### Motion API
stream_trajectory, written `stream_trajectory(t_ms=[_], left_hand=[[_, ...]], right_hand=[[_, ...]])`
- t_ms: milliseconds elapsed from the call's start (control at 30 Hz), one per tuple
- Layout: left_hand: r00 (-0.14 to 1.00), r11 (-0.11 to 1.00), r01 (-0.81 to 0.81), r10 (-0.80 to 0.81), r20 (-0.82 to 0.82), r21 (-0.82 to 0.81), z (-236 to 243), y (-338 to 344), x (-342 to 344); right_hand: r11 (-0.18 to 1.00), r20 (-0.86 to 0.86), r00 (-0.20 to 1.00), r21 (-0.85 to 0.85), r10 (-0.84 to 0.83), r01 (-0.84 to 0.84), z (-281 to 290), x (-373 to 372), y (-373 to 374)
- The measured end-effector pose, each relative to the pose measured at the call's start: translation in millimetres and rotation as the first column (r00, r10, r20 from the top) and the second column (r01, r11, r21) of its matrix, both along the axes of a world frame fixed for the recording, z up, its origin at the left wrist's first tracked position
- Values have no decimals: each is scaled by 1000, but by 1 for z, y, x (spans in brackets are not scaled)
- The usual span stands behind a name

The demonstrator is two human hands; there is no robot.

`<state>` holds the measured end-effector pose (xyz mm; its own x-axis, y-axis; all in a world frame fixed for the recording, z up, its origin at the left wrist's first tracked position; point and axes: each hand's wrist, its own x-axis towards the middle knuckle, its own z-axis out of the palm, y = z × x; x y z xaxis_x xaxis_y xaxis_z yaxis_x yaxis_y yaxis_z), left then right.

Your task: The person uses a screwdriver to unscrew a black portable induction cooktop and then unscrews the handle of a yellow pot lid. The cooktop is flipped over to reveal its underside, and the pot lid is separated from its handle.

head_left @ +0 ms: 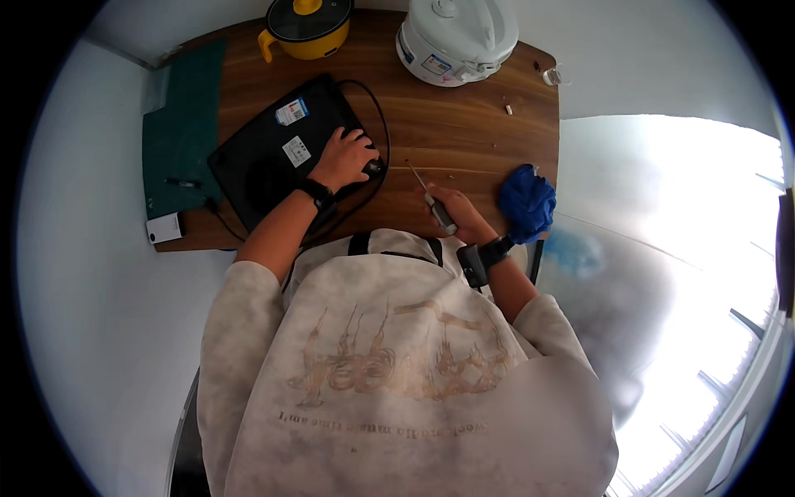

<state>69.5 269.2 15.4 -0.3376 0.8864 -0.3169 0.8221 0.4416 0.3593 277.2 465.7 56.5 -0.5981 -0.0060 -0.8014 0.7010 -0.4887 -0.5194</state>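
Note:
A flat black appliance with white labels lies at an angle on the left half of the wooden table, its labelled face up. My left hand rests on its right edge, fingers spread. Beside those fingertips is a small dark round part. In my right hand is a screwdriver with a grey handle, gripped near the table's front edge. Its thin shaft points up and left, away from me, and its tip is apart from the appliance.
A black cord loops around the appliance's right side. At the back stand a yellow pot and a white lidded cooker. A blue bag hangs at the right edge. On the left lies a green mat. Small bits dot the tabletop.

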Motion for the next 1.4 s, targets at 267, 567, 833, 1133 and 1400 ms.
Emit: stream_trajectory(t_ms=[267, 567, 833, 1133, 1400], left_hand=[[992, 995, 85, -81, 99, -45, -2, -10, -13], [993, 989, 84, -72, 98, -120, -3, -6, -13], [994, 993, 65, -55, 99, -100, -3, -7, -12], [993, 993, 72, -64, 95, -90, -2, -8, -13], [992, 996, 70, -62, 114, -61, -9, -10, -15]], right_hand=[[26, 301, 695, 908, 653, -418, -17, -5, 1], [-300, 343, 605, 938, 719, -175, -5, -29, 2], [-366, 364, 596, 922, 716, -123, -4, -47, -6], [-545, 473, 472, 838, 744, 19, -5, -70, -5], [-665, 606, 350, 744, 714, 68, 18, -101, -14]])
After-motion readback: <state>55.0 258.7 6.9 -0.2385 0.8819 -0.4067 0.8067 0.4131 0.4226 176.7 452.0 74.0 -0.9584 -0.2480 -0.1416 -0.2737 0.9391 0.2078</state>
